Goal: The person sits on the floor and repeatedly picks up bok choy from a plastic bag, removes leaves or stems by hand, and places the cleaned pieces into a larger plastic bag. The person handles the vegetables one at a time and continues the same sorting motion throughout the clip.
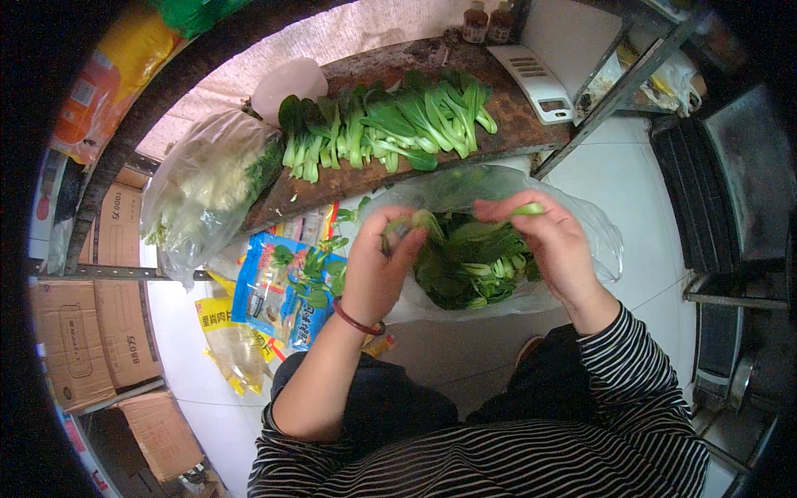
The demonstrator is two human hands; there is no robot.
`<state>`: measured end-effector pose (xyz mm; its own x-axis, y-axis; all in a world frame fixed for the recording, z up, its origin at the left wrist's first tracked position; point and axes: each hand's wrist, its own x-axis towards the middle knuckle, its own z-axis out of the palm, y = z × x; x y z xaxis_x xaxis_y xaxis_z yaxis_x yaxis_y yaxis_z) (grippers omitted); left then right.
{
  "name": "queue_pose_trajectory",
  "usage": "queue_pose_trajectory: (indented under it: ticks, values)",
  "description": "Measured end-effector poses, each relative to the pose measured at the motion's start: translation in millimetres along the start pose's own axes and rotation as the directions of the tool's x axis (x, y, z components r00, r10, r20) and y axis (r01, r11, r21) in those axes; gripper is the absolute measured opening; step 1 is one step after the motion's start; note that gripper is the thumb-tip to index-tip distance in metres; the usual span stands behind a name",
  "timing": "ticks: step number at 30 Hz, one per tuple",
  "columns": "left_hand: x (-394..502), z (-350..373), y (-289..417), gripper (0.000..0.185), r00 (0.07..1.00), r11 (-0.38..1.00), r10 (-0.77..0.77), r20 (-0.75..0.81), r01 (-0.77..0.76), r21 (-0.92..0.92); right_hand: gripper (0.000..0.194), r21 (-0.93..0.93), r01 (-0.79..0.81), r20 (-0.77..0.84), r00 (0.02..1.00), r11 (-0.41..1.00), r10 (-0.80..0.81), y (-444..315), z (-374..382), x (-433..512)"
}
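Observation:
My left hand [386, 255], with a dark red bangle at the wrist, pinches a blurred piece of bok choy [426, 223] between thumb and fingers. Across from it, my right hand [551, 233] grips a bok choy stalk [528, 210] whose pale end sticks out past the fingers. Both hands hover over an opened clear plastic bag [598, 249] on the floor. Loose bok choy [492, 274] fills the bag's middle, dark leaves and pale stems mixed. Beyond the bag, a row of bok choy [386, 124] lies on a worn brown board, stems towards me.
A bag of leafy vegetables [205, 180] leans at the board's left end. A white slotted grater [532, 84] lies on its right, near two small bottles [487, 23]. Torn leaves [317, 274] rest on blue and yellow food packaging [261, 292]. Cardboard boxes [99, 336] stand left; metal shelf posts flank the board.

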<state>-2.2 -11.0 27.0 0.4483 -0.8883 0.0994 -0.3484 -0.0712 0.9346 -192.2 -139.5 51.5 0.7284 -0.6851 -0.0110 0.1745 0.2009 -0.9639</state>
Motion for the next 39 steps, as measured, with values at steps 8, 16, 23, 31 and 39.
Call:
queue_pose_trajectory:
  ticks: [8, 16, 23, 31, 39]
  values:
    - [-12.2, -0.1, 10.1, 0.03, 0.832, 0.797, 0.549, 0.072, -0.548, 0.255, 0.019, 0.178, -0.406, 0.141, 0.912, 0.896, 0.385, 4.8, 29.2, -16.6]
    - [-12.2, 13.5, 9.4, 0.03, 0.983, 0.977, 0.099, -0.156, -0.126, -0.17, 0.016, -0.209, -0.221, -0.025, 0.975, 0.953, 0.221, 11.8, 26.2, -16.0]
    - [-14.3, 20.4, 4.0, 0.023, 0.997, 0.999, 0.049, 0.068, -0.049, -0.004, 0.018, -0.605, 0.147, 0.178, 0.983, 0.783, -0.047, 14.6, 23.8, -18.9]
    - [-9.4, 21.1, 5.8, 0.018, 0.855, 0.521, -0.492, 0.161, 0.438, -0.733, 0.013, 0.284, -0.12, -0.178, 0.968, 0.951, 0.175, 11.0, 28.1, -10.6]
    - [-14.1, 10.1, 12.6, 0.018, 0.954, 0.854, -0.159, 0.253, 0.262, -0.449, 0.02, 0.012, -0.432, 0.129, 0.895, 0.902, 0.427, 7.8, 21.2, -8.9]
